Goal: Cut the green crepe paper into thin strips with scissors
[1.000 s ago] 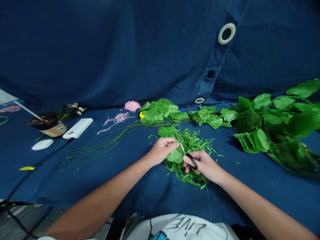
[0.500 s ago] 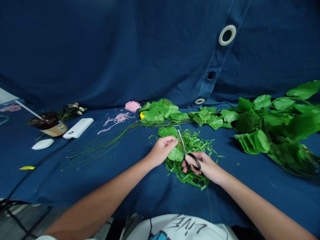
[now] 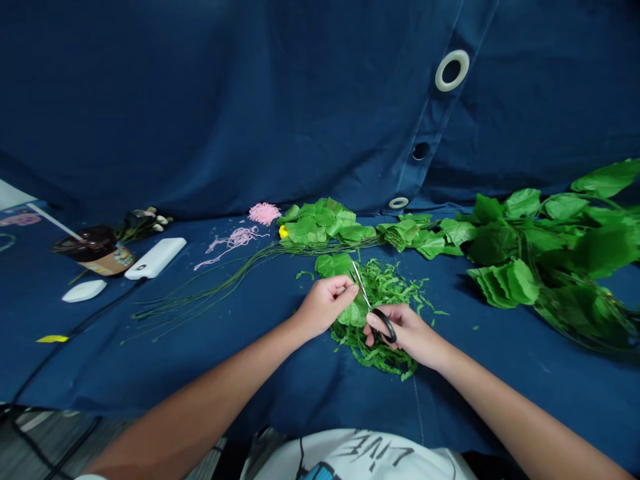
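My left hand pinches a green artificial leaf, which hangs partly behind the fingers. With its fingers through the black handles, my right hand grips a pair of scissors. The slim metal blades point up and left, slightly apart, close to my left fingertips. Whether they touch the leaf is hard to make out. Beneath both hands lies a heap of curly green leaf trimmings. Another rounded green leaf rests just beyond my left hand.
Stacked green leaves and long thin green stems lie behind the hands. A leafy vine bundle spreads at right. Pink thread, a white power bank with a black cable, and a cup with straw stand left.
The scissors' handles have drawn closer together and turned a little. My left hand has shifted slightly right and down, covering more of the leaf.
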`<state>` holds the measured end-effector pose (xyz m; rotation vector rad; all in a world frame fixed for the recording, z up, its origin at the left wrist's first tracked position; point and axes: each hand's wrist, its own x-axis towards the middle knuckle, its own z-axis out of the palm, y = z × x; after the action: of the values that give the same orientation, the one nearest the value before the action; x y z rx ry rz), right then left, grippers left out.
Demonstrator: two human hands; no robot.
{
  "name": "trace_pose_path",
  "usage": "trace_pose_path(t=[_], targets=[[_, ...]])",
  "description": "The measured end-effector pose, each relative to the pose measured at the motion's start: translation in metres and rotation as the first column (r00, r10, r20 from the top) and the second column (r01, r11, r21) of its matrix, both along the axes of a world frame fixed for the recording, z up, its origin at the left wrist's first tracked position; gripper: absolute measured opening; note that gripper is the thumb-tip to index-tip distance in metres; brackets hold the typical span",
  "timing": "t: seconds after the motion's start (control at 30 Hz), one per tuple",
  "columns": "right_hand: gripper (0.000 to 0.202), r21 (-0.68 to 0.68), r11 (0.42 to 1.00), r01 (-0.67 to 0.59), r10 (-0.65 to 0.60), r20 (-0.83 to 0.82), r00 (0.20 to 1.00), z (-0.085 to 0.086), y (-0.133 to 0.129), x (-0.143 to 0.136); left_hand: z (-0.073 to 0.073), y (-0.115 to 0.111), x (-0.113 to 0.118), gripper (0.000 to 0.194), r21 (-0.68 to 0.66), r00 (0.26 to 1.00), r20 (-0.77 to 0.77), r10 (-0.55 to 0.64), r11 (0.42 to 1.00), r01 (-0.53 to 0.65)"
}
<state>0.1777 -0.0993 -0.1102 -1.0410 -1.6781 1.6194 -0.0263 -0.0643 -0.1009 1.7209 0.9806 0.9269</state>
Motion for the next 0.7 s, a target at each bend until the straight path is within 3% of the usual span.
trace_pose_path(t=[0.43, 0.7], targets=[[0.044, 0.005, 0.999, 0.044, -0.044, 0.008, 0.999, -0.003, 0.0004, 0.0004, 0.0009, 0.0026, -0.0024, 0.038, -0.021, 1.0, 0.016, -0.02, 1.0, 0.02], [0.046, 0.017, 0.999, -0.04, 0.041, -0.062, 0.997, 0.0038, -0.0008, 0.0013, 0.0019, 0.0043, -0.0021, 0.038, -0.058, 0.995, 0.097, -0.029, 0.998, 0.035]])
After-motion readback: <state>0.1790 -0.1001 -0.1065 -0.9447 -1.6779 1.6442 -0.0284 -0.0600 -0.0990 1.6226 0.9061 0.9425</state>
